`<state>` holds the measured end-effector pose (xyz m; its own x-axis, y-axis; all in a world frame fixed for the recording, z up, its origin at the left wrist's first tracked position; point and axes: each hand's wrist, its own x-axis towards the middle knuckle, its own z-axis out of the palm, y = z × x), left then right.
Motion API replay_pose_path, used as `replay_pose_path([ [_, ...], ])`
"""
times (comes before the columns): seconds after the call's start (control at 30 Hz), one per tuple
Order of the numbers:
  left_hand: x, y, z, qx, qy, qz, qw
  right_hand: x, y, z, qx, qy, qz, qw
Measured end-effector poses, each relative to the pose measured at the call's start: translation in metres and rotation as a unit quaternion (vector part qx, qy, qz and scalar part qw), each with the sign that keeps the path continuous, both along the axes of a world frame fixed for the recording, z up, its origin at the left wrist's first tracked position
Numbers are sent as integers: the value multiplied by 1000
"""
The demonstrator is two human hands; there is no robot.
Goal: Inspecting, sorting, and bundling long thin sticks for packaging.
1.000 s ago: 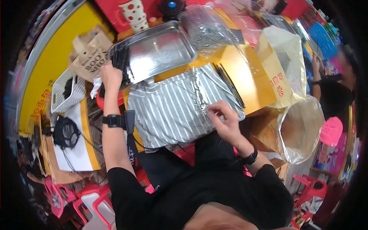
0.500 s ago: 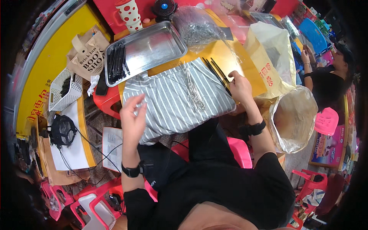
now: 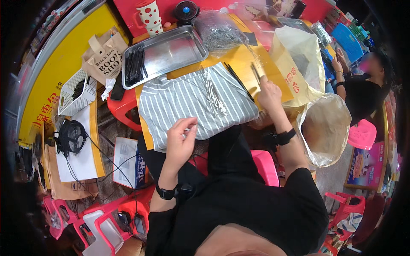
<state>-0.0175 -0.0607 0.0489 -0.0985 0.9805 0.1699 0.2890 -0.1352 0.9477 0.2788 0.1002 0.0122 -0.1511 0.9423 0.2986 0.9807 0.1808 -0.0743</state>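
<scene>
A grey cloth with white stripes (image 3: 171,106) lies folded over the near part of the table, by my lap. Loose silvery thin pins (image 3: 217,102) are spread in a strip along it. Beside them, at the cloth's right edge, rest slim black sticks (image 3: 235,77). My right hand (image 3: 270,94) is closed on a thin dark stick (image 3: 255,71), blurred by motion, above the yellow sheet. Over the cloth's near edge, my left hand (image 3: 181,138) has its fingers curled toward the thumb; whatever they pinch, if anything, is too small to make out.
A steel tray (image 3: 171,53) at the back left holds several black sticks (image 3: 136,64). Behind the cloth sits a clear plastic bag of pins (image 3: 220,34). An open-topped pale bag (image 3: 324,128) stands right of my arm. Another person (image 3: 365,91) sits farther right.
My left hand has moved right and nearer, to the cloth's near edge. My right hand has lifted a dark stick off the group beside the cloth. The view has shifted slightly.
</scene>
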Motion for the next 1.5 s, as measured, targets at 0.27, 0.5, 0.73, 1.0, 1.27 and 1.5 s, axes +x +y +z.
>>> replay_pose_path([
  [0.27,37,-1,-31,-104,-173,-78,976,-3,-57,15,-186,634,121,741],
  [0.5,76,23,-41,-305,-491,-216,787,-66,-109,29,-197,620,128,748],
  [0.73,81,23,-52,-279,-583,-229,728,-65,-124,33,-138,592,153,779],
  [1.0,38,8,-42,-199,-567,-202,773,-100,-117,62,-63,434,315,842],
  [1.27,1,-2,-56,-115,-605,-175,768,-114,-37,8,-99,417,169,888],
  [1.5,-6,-4,-60,-139,-584,-147,786,-121,-7,-8,-125,270,125,946],
])
